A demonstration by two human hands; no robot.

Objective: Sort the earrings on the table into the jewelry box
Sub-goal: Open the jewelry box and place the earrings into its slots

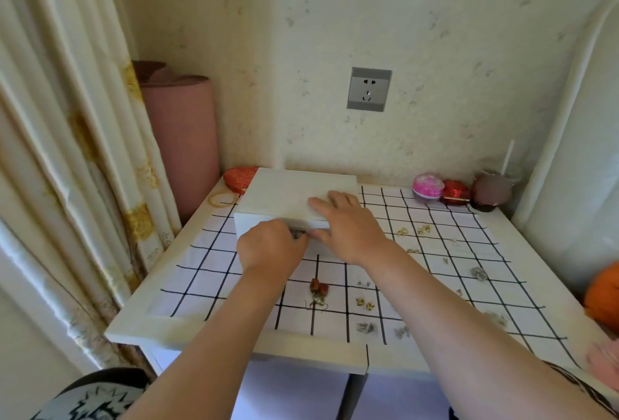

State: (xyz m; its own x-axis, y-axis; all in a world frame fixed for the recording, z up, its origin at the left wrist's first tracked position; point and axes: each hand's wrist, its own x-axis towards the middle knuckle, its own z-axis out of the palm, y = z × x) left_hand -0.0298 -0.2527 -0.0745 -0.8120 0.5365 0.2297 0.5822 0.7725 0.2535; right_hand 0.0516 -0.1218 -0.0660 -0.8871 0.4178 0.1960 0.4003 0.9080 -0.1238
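Note:
A white jewelry box point(284, 192) stands closed at the back left of the table. My left hand point(269, 245) is at its front face with fingers curled at the metal clasp point(298, 234). Resting on the lid's front right corner, my right hand point(345, 225) has its fingers spread and its thumb near the clasp. Several earrings lie on the checked cloth point(207, 272): a red dangling pair point(319, 289), a gold pair point(364, 304), a gold pair farther back point(403, 231), and silver ones point(366, 327) near the front edge.
Behind the box lie a red heart-shaped case point(239, 178) and gold bangles point(223, 199). At the back right stand a pink case point(427, 187), a red case point(455, 192) and a cup with a straw point(492, 190). A curtain hangs on the left.

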